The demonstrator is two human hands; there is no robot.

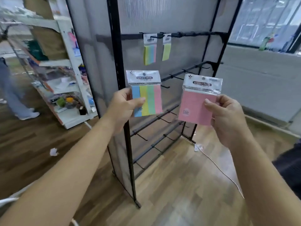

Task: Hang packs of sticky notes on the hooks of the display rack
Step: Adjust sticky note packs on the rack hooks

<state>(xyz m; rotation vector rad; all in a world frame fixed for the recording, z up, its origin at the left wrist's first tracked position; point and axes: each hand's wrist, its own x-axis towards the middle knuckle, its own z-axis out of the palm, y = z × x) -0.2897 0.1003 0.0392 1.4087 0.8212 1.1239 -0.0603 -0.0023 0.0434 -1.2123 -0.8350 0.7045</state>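
My left hand (123, 108) pinches a four-colour striped pack of sticky notes (149, 98) by its left edge, held upright in front of the black display rack (114, 62). My right hand (226, 116) pinches a pink pack of sticky notes (193, 105) by its right edge, level with the first. On the rack's top bar hang two packs: a striped one (150, 51) and a yellow-green one (166, 49). Bare hooks (177, 34) stick out further right on that bar, and the lower bars (162, 118) carry bare hooks too.
A white shelf unit (68, 75) with mixed goods stands at the left; a person's legs (14, 95) are beside it. A white cable (218, 168) and scraps of paper (53, 151) lie on the wooden floor. Glass partitions (263, 22) stand behind at the right.
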